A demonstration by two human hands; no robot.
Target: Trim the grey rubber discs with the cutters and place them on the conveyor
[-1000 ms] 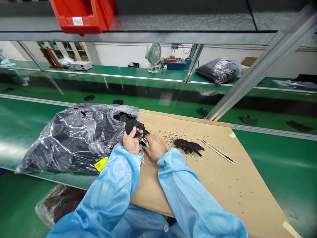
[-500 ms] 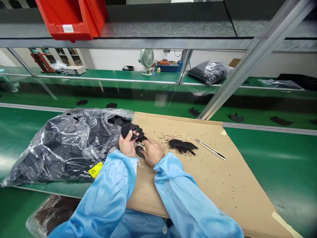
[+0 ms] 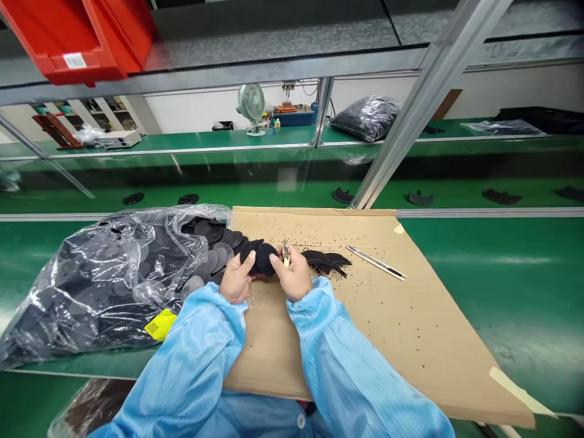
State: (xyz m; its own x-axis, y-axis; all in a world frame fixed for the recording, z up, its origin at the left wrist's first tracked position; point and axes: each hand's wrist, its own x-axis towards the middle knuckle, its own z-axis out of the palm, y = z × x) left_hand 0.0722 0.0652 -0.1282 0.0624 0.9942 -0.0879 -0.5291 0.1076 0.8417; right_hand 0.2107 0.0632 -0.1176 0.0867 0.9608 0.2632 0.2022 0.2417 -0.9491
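Note:
My left hand [image 3: 236, 281] is closed on a flat black disc [image 3: 249, 250], thumb on top. My right hand [image 3: 295, 278] pinches another round black disc [image 3: 266, 260] that overlaps the first one. Small metal nippers [image 3: 286, 250] with pale yellowish handles also stick up from my right hand; their lower part is hidden by my fingers. Left of my hands, loose black discs [image 3: 213, 260] spill from the mouth of a large clear plastic bag [image 3: 91, 292]. A small pile of curved black pieces [image 3: 326, 260] lies just beyond my right hand.
Cardboard [image 3: 365, 340] covers the green bench, strewn with tiny black bits. A slim craft knife [image 3: 376, 263] lies on its right half. A slanted metal post [image 3: 401, 115] rises behind it. Overhead hangs a red bin [image 3: 86, 42]. Several black parts lie on the green strip [image 3: 255, 191] behind.
Both hands have lifted slightly off the bag's mouth and moved right. My right hand has gone from reaching among the discs to pinching one beside my left hand. The view has shifted.

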